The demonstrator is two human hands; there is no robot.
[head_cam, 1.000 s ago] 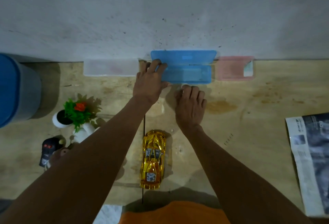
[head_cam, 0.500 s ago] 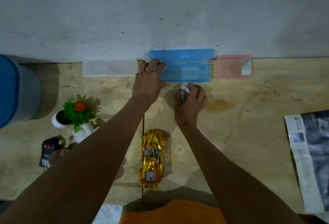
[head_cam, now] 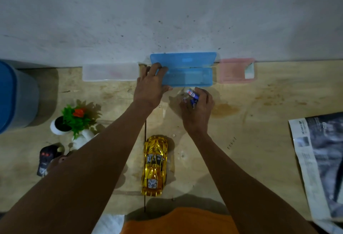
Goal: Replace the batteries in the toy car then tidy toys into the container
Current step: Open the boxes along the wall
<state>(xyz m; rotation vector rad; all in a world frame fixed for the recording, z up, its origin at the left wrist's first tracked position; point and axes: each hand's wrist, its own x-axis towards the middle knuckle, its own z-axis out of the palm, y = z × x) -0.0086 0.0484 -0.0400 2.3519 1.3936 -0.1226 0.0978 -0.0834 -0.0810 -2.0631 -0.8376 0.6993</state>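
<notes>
A gold toy car stands on the wooden table near my body, nose pointing away. At the wall sits a blue plastic case, its lid raised against the wall. My left hand grips the case's left end, fingers over its rim. My right hand, just in front of the case, holds several small blue-and-white batteries in curled fingers. A black remote control lies at the left, partly hidden by my left forearm.
A clear case and a pink case flank the blue one along the wall. A potted fake plant and a blue bin stand at the left. A newspaper lies at the right edge.
My right hand has lifted from flat on the table and now holds batteries, raised slightly towards the blue case. My left hand stays on the case.
</notes>
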